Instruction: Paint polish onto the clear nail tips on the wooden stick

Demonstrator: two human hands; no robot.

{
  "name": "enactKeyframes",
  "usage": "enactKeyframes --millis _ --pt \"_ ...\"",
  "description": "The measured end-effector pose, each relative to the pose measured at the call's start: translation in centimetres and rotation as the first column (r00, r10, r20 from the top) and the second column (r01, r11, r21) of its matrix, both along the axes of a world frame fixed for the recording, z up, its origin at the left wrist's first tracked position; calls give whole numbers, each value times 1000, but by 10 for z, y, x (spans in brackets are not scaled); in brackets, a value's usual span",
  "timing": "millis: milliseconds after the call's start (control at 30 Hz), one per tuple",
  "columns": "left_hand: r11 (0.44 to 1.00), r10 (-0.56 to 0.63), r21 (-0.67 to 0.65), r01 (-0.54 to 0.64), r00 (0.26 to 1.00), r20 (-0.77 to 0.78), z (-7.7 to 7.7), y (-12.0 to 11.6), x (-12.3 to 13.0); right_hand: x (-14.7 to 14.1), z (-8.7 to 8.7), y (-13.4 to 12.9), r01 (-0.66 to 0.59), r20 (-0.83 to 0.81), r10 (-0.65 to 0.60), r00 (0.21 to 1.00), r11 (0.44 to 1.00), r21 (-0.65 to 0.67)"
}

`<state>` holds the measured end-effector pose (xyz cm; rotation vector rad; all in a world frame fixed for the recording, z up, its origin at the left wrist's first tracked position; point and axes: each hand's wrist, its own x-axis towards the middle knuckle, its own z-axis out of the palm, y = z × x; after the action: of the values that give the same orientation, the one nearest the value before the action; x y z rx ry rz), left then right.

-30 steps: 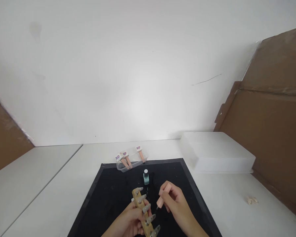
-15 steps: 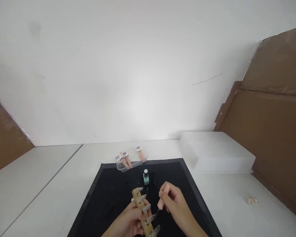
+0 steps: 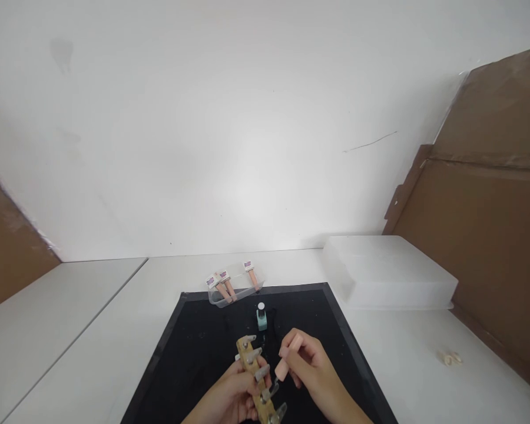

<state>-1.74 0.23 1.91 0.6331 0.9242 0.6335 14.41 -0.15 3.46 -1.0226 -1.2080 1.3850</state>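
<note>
My left hand (image 3: 235, 393) is closed around a yellowish strip (image 3: 242, 346) that carries several translucent false nail tips (image 3: 262, 372) standing out to the right. Held tilted in my right hand (image 3: 311, 366) is a nail polish brush with a peach-coloured cap handle (image 3: 282, 369). Its tip points down at one of the lower nail tips (image 3: 270, 392) and seems to touch it. Beyond both hands, a small teal bottle (image 3: 261, 321) with a dark neck and white top stands upright on the black mat (image 3: 203, 341).
Behind the mat's far edge, a clear tray (image 3: 221, 304) holds 3 peach-handled bottles (image 3: 252, 277) with printed white ends. A translucent white box (image 3: 393, 282) sits at the right. Small pale rings (image 3: 449, 357) lie on the table near the cardboard wall (image 3: 481, 247).
My right hand has shifted slightly left and down, bringing the brush from the end of the nail tip farther over it. My left hand and the strip have stayed put.
</note>
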Motion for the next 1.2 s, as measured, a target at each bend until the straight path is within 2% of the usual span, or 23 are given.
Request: enactKeyframes --millis 367,700,833,967,1200 --pt "1000 -15 28 14 999 42 -7 2 -2 0 -5 2 95 24 -96 995 995 32" --pt "1000 -14 -3 14 1000 17 -8 1 -1 -1 -6 0 -2 -2 2 1000 1000 6" --pt "1000 -16 5 16 1000 20 -7 2 -1 -1 -9 2 51 17 -52 999 998 27" --pt "1000 -11 18 11 1000 26 -8 1 -2 0 -10 3 105 28 -105 994 994 -7" --pt "1000 -20 14 20 1000 11 -8 2 -1 1 -9 1 -5 -13 5 1000 1000 -12"
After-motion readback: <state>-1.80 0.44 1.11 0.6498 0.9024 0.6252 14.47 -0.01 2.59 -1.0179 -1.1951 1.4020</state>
